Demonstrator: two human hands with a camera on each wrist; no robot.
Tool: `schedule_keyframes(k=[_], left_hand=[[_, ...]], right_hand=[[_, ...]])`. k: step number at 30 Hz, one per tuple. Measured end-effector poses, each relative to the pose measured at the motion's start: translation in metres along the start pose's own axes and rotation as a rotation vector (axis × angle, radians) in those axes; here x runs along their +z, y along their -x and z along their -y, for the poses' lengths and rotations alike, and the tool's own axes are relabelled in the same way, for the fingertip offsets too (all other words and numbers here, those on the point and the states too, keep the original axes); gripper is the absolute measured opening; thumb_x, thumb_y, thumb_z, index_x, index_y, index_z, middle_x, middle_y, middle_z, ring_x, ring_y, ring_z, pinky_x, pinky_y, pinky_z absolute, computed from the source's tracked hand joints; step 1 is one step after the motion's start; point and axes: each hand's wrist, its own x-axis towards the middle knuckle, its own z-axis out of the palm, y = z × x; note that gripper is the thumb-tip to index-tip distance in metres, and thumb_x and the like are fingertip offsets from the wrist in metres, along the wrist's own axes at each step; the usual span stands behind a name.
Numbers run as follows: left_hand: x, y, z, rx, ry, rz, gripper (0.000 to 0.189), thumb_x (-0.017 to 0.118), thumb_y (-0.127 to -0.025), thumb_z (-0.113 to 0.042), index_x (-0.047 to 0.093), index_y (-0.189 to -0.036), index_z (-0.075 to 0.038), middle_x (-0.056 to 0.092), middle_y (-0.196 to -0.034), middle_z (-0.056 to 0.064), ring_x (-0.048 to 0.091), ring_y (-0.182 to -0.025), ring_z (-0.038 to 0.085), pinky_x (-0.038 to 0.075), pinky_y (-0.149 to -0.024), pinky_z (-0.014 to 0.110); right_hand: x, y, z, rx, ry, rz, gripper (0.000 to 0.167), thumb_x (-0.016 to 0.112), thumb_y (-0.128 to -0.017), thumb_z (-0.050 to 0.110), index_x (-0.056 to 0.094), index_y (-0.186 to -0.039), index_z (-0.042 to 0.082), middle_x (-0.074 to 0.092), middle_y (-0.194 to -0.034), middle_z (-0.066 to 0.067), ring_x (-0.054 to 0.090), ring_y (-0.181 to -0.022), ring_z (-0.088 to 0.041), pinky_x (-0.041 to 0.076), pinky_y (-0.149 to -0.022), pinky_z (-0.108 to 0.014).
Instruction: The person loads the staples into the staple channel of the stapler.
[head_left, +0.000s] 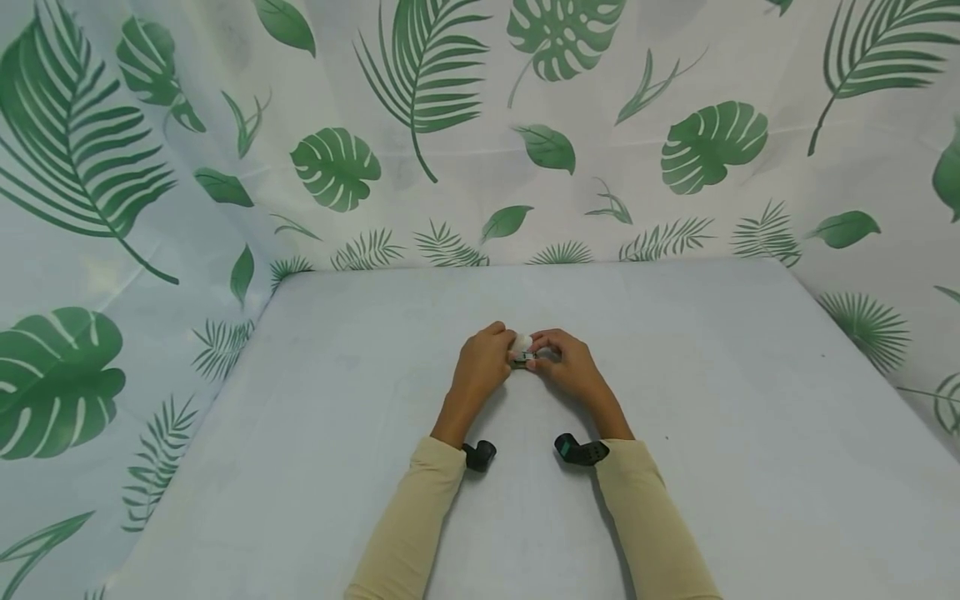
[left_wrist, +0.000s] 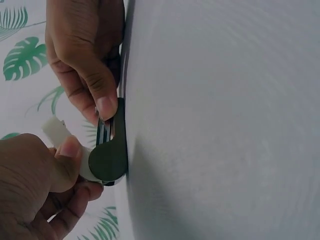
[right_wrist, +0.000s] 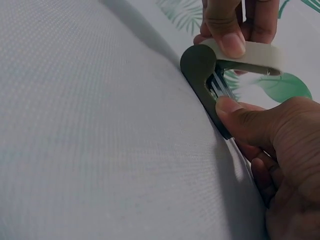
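A small stapler (right_wrist: 199,65) with a dark green base and a white top arm (right_wrist: 262,56) is swung open between the hands over the white table. My left hand (head_left: 482,362) pinches the white arm near the round hinge end, thumb on its side. With thumb and fingers, my right hand (head_left: 572,364) grips the far end of the base, its thumb tip on the metal staple channel (right_wrist: 220,87). In the left wrist view the base (left_wrist: 109,161) stands close against the table surface. Part of the channel is hidden under the right thumb.
The white tabletop (head_left: 300,467) stretches out on all sides of the hands. Leaf-printed cloth (head_left: 465,192) hangs along its back and sides. Black wrist cameras (head_left: 581,452) sit at both cuffs.
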Motion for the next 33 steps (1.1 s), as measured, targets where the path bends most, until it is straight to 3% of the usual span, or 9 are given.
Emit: schedule_keyframes(k=[6, 9, 12, 17, 21, 25, 29, 33], left_hand=[[0.000, 0.000, -0.001, 0.041, -0.008, -0.024, 0.021, 0.074, -0.086, -0.016, 0.075, -0.107, -0.010, 0.064, -0.092, 0.001, 0.059, -0.073, 0.013, 0.053, -0.071, 0.029], [0.002, -0.001, 0.002, 0.033, 0.038, -0.015, 0.024, 0.075, -0.086, -0.021, 0.076, -0.108, -0.013, 0.065, -0.090, 0.000, 0.059, -0.072, 0.011, 0.052, -0.069, 0.027], [0.005, -0.001, 0.008, -0.011, 0.163, 0.002, 0.027, 0.074, -0.085, -0.025, 0.076, -0.110, -0.013, 0.069, -0.092, 0.001, 0.060, -0.072, 0.012, 0.051, -0.067, 0.025], [0.012, 0.003, 0.023, -0.072, 0.448, 0.033, 0.027, 0.071, -0.088, -0.025, 0.074, -0.111, -0.011, 0.073, -0.104, 0.004, 0.065, -0.083, 0.016, 0.052, -0.072, 0.028], [0.016, 0.010, 0.033, -0.114, 0.612, 0.042, 0.029, 0.070, -0.089, -0.025, 0.071, -0.113, -0.009, 0.073, -0.110, 0.006, 0.069, -0.093, 0.020, 0.054, -0.084, 0.035], [0.016, 0.012, 0.036, -0.152, 0.672, 0.048, 0.029, 0.071, -0.089, -0.024, 0.071, -0.113, -0.008, 0.073, -0.109, 0.007, 0.070, -0.096, 0.022, 0.054, -0.088, 0.038], [0.014, 0.010, 0.036, -0.180, 0.682, 0.070, 0.027, 0.072, -0.089, -0.022, 0.071, -0.112, -0.008, 0.074, -0.108, 0.007, 0.070, -0.097, 0.021, 0.053, -0.089, 0.038], [0.012, 0.009, 0.035, -0.213, 0.701, 0.092, 0.026, 0.073, -0.088, -0.022, 0.072, -0.111, -0.008, 0.074, -0.105, 0.008, 0.069, -0.095, 0.021, 0.053, -0.087, 0.037]], right_hand=[[-0.001, 0.000, 0.001, 0.014, 0.003, -0.001, 0.018, 0.077, -0.083, 0.006, 0.066, -0.095, 0.000, 0.064, -0.126, -0.017, 0.055, -0.124, -0.035, 0.043, -0.104, -0.052], [-0.002, 0.000, 0.000, 0.024, 0.013, 0.012, 0.017, 0.076, -0.083, 0.007, 0.066, -0.095, 0.000, 0.063, -0.127, -0.016, 0.054, -0.125, -0.034, 0.042, -0.105, -0.052], [-0.003, 0.001, 0.000, 0.034, 0.013, 0.044, 0.019, 0.075, -0.085, 0.010, 0.066, -0.097, 0.000, 0.062, -0.130, -0.016, 0.052, -0.128, -0.034, 0.040, -0.106, -0.052], [-0.009, 0.002, 0.001, 0.068, -0.003, 0.110, 0.028, 0.074, -0.088, 0.022, 0.065, -0.104, 0.001, 0.057, -0.138, -0.014, 0.047, -0.134, -0.034, 0.037, -0.110, -0.053], [-0.009, 0.000, 0.006, 0.114, -0.001, 0.118, 0.042, 0.057, -0.098, 0.039, 0.067, -0.116, 0.003, 0.055, -0.141, -0.014, 0.048, -0.133, -0.035, 0.039, -0.108, -0.053], [-0.008, -0.001, 0.009, 0.154, 0.003, 0.093, 0.051, 0.045, -0.103, 0.044, 0.066, -0.122, 0.002, 0.055, -0.141, -0.014, 0.051, -0.131, -0.036, 0.041, -0.106, -0.053], [-0.007, -0.001, 0.009, 0.168, -0.028, 0.079, 0.049, 0.048, -0.102, 0.044, 0.066, -0.119, 0.002, 0.057, -0.139, -0.014, 0.053, -0.129, -0.033, 0.042, -0.105, -0.051], [-0.007, -0.001, 0.010, 0.188, -0.062, 0.077, 0.049, 0.051, -0.101, 0.043, 0.061, -0.128, 0.004, 0.061, -0.133, -0.016, 0.056, -0.124, -0.032, 0.044, -0.103, -0.050]])
